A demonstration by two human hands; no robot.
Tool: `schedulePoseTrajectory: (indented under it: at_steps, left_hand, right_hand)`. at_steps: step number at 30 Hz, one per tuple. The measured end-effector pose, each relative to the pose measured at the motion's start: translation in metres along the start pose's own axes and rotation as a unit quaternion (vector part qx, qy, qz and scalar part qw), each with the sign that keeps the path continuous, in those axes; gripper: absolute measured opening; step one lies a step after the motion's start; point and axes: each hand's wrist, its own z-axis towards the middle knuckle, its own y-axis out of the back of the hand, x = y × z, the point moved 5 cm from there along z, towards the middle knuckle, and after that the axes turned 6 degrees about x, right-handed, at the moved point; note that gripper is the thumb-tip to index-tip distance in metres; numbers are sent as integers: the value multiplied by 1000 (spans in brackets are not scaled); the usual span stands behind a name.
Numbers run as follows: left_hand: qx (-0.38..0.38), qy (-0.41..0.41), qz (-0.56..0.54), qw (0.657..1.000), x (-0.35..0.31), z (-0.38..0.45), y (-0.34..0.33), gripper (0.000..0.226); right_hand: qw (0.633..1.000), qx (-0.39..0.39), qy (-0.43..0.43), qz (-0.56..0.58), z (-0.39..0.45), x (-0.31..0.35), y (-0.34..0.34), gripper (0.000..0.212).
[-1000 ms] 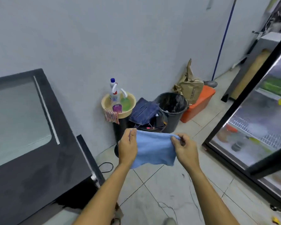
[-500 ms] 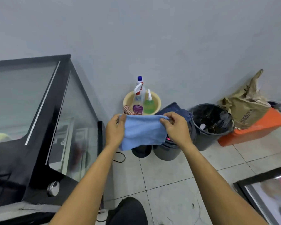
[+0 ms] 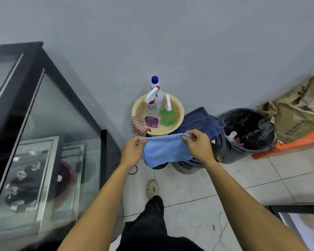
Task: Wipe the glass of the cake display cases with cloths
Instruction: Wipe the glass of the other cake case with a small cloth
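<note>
A light blue cloth (image 3: 165,150) hangs stretched between my two hands in front of me. My left hand (image 3: 131,151) pinches its upper left corner and my right hand (image 3: 198,145) pinches its upper right corner. The black-framed cake display case (image 3: 43,142) stands at my left, its slanted side glass showing trays with cakes inside. A beige basin (image 3: 178,113) against the wall holds a clear spray bottle (image 3: 151,113) with a purple label, a green spray bottle (image 3: 167,115) and a white bottle with a blue cap (image 3: 154,82).
A red-striped rag (image 3: 137,125) hangs over the basin rim. Blue jeans (image 3: 199,122) lie over a bucket, beside a black bin (image 3: 248,133), a crumpled brown paper bag (image 3: 297,113) and an orange box (image 3: 297,144). Another glass case corner (image 3: 301,227) shows at the lower right. My foot (image 3: 152,189) is on the tiled floor.
My view has swung left and down, bringing the display case's side glass closer and dropping the fridge door out at right. Both hands still hold the cloth, now nearer the basin.
</note>
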Motion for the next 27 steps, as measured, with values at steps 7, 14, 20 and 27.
schedulePoseTrajectory:
  at_steps: [7,14,20,27]
  left_hand:
    - [53,11,75,996,-10,89,-11,23]
    - [82,-45,360,928,-36,139,-21,25]
    - [19,-35,353,935,-33,147,-21,28]
    - [-19,-10,346,938,-26,152,-24,23]
  right_hand:
    - [995,32,-80,-40,95,-22,-12,3]
    - [987,59,-119,-90,153,-35,-20,10]
    - [991,39,-118,-46,166,-41,-28,8]
    - [992,21,-97,-81,180,-43,-31,10]
